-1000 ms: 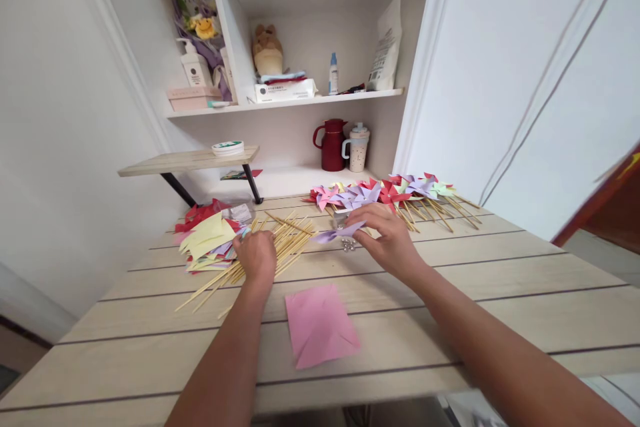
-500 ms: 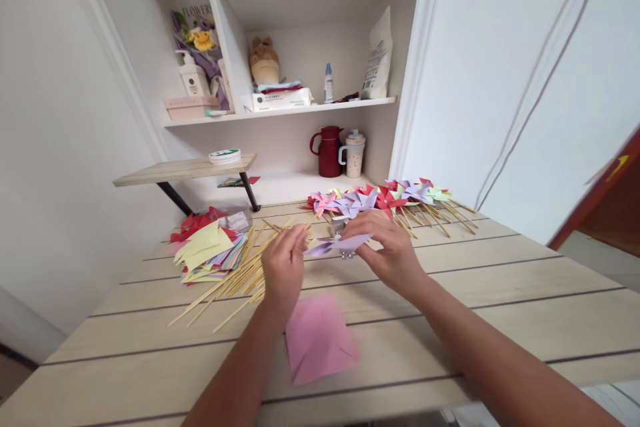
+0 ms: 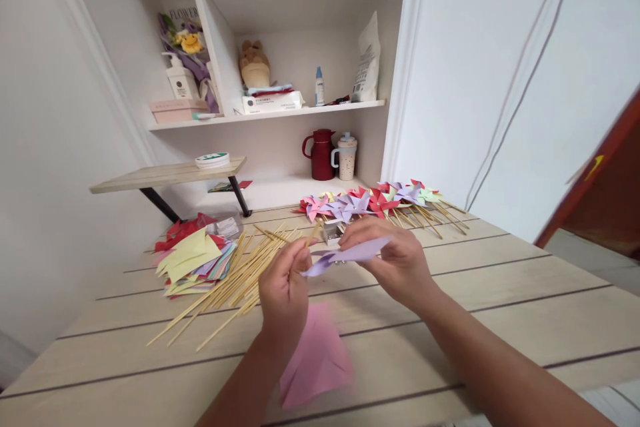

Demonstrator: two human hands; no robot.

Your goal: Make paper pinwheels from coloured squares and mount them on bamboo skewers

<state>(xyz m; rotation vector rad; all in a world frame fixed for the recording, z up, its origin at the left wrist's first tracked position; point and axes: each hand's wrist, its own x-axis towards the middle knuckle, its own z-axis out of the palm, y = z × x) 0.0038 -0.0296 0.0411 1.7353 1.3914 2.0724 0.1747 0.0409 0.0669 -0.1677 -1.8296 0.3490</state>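
My left hand (image 3: pixel 284 288) grips a thin wooden stick (image 3: pixel 314 233) that points up and to the right. My right hand (image 3: pixel 396 261) pinches a folded purple paper pinwheel head (image 3: pixel 345 255), held above the table right next to the stick's tip. A pink paper square (image 3: pixel 316 360) lies on the table under my hands. More wooden sticks (image 3: pixel 235 277) lie in a loose pile to the left.
A stack of coloured paper squares (image 3: pixel 193 255) sits at the left of the wooden table (image 3: pixel 500 293). Finished pinwheels (image 3: pixel 375 200) lie in a row at the back. A small metal box (image 3: pixel 331 231) stands behind my hands. Shelves with a red jug (image 3: pixel 318 155) rise behind.
My left hand left the stick pile with one stick and rose toward the purple pinwheel head. My right hand lifted that paper off the table and nearer to me.
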